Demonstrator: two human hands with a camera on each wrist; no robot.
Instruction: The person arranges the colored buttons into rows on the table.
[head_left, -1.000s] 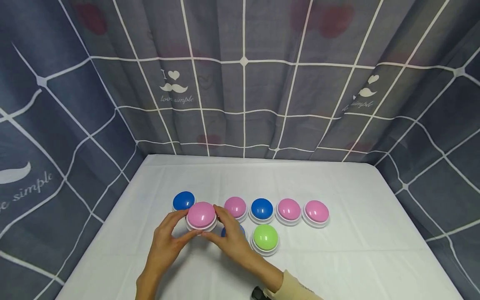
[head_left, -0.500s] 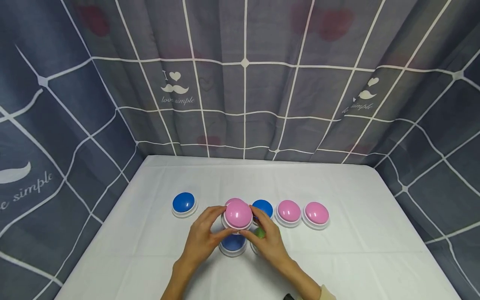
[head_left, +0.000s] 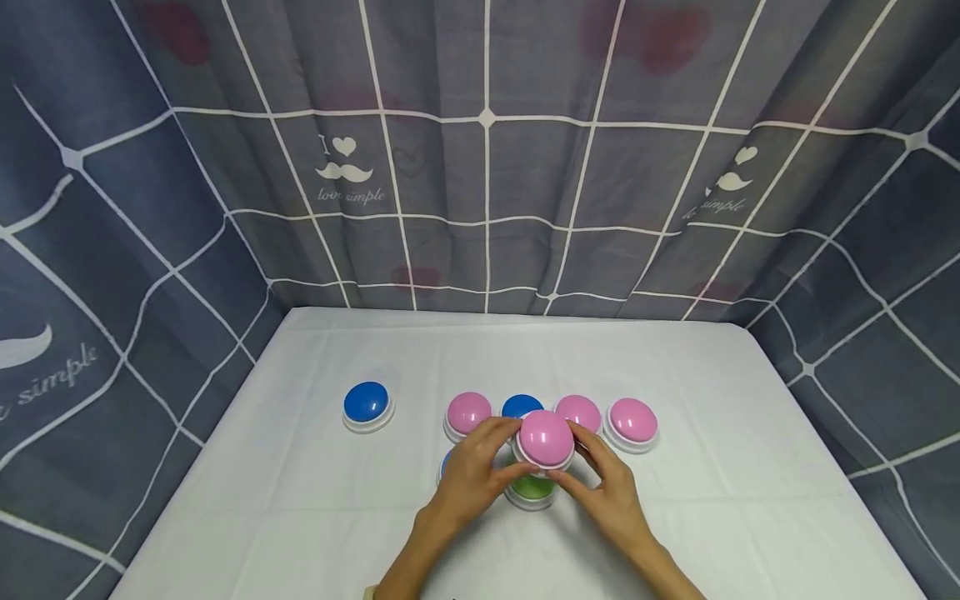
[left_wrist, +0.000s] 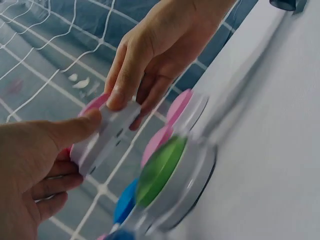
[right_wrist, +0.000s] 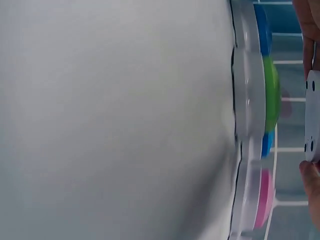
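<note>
Both hands hold one pink dome button [head_left: 546, 438] with a white base, raised above the table. My left hand [head_left: 474, 477] pinches its left side between thumb and fingers, and my right hand [head_left: 609, 493] grips the right side. In the left wrist view the lifted button's white base [left_wrist: 107, 137] shows between the two thumbs. Beneath it in the head view is a green button [head_left: 531, 488], partly covered. A blue button [head_left: 521, 405] and a pink button [head_left: 579, 412] stand just behind. The left hand mostly hides another blue button [head_left: 446, 463].
A blue button [head_left: 367, 403] sits apart at the left. One pink button [head_left: 468, 413] stands behind the left hand, another [head_left: 633, 421] ends the row at right. The white-covered table [head_left: 750, 533] meets a grey gridded curtain [head_left: 487, 183] behind and at both sides.
Held in both hands, the pink button has travelled right, from beside the far-left blue button, past the front blue one, to over the green button. The other buttons stay in place.
</note>
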